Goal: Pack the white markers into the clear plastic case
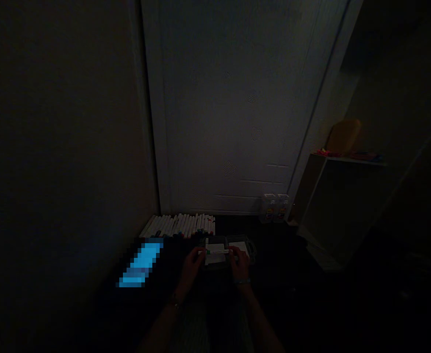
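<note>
The scene is very dark. A white marker (218,252) with a green band near its left end lies level between my two hands. The fingers of my left hand (193,264) are closed at its green-banded end. My right hand (240,264) pinches the other end. Below the marker sits an open dark plastic case (252,250) with a handle on its right side. White pieces (215,260) show inside the case; an upright white stick-like shape stands near its left side. Whether the marker's cap is on is too dim to tell.
Several white markers (179,225) lie in a row along the back of the dark table. A glowing blue, pixelated screen (142,264) is at left. Two clear packages (268,208) stand against the pale panel behind. A cabinet (338,206) rises at right.
</note>
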Available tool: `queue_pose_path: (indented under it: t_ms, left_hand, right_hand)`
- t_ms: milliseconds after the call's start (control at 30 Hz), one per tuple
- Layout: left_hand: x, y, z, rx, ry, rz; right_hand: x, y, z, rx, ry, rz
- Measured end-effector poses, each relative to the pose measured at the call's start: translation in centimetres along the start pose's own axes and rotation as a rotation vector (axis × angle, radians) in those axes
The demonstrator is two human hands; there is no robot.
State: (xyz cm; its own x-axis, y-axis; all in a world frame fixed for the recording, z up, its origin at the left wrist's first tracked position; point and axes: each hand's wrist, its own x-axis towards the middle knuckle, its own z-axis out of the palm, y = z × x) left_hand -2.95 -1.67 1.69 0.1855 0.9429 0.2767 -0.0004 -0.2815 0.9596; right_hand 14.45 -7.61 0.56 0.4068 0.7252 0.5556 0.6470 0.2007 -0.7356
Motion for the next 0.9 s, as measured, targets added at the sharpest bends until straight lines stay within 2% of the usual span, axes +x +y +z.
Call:
queue_pose_path:
  t_ms: [367, 900]
  left_hand:
    - [0.1, 0.1, 0.0, 0.011, 0.041, -0.016]
    - [-0.1, 0.0, 0.1, 0.064, 0.083, -0.008]
  right_hand:
    - [0.1, 0.2, 0.4, 0.145, -0.071, -0.012]
    - [-0.3, -1.0, 0.0, -0.01, -0.07, -0.002]
